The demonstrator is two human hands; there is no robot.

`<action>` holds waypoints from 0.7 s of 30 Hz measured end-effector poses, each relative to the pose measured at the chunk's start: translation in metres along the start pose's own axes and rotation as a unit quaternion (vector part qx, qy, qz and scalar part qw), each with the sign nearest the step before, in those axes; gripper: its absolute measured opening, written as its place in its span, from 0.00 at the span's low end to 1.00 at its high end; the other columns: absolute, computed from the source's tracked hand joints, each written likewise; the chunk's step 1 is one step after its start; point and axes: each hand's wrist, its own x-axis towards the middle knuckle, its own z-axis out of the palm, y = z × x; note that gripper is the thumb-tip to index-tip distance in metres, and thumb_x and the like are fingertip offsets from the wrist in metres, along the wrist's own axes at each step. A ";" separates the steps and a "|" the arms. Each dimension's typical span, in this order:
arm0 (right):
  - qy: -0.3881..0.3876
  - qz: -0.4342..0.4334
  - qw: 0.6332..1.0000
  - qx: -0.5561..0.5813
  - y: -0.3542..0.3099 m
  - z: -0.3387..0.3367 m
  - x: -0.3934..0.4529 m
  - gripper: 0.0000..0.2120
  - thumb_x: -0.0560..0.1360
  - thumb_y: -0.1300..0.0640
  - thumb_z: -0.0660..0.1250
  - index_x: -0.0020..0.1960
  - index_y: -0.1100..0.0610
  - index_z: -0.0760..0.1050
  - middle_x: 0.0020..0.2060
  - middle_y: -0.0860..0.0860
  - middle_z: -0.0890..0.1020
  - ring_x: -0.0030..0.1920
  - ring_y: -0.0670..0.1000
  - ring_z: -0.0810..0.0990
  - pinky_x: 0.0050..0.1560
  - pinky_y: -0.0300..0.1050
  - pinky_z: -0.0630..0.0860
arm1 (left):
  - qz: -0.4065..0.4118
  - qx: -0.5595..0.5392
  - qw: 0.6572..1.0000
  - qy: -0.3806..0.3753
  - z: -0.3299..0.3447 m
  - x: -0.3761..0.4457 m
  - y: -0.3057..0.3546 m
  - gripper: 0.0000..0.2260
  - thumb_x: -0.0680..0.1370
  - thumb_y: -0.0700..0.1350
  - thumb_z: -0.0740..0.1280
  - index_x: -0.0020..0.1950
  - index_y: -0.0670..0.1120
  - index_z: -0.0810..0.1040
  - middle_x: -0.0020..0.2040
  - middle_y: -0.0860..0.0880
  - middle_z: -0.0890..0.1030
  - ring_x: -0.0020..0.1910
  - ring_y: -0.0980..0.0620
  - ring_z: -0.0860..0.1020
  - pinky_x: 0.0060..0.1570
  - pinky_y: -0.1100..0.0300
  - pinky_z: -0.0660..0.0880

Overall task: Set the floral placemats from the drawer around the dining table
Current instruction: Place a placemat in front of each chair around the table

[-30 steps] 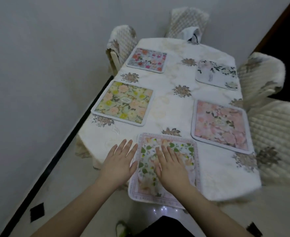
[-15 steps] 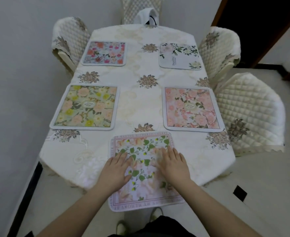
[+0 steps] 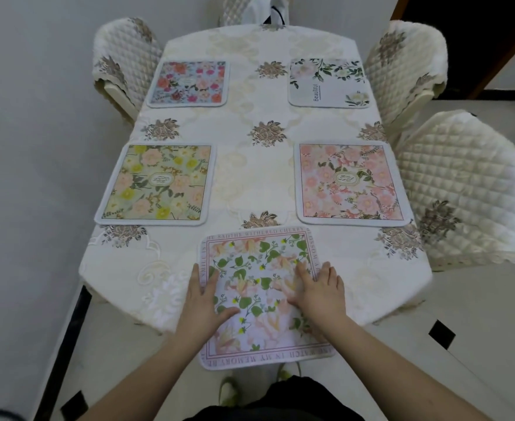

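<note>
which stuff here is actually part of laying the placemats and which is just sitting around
Part of the job:
- green-leaf placemat, under both hands
- yellow placemat
- pink placemat
- red-flower placemat
- white "Beautiful" placemat
- left hand, right hand
- table

Just there:
- quilted chairs
- white item on the far chair
</note>
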 end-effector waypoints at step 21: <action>0.040 0.015 0.907 0.420 0.013 -0.025 -0.049 0.32 0.79 0.53 0.66 0.78 0.48 0.55 0.61 0.50 0.80 0.52 0.50 0.81 0.50 0.46 0.80 | -0.135 -0.395 0.908 0.029 -0.018 -0.034 0.004 0.24 0.79 0.43 0.67 0.71 0.59 0.64 0.59 0.53 0.81 0.52 0.49 0.83 0.51 0.47 0.81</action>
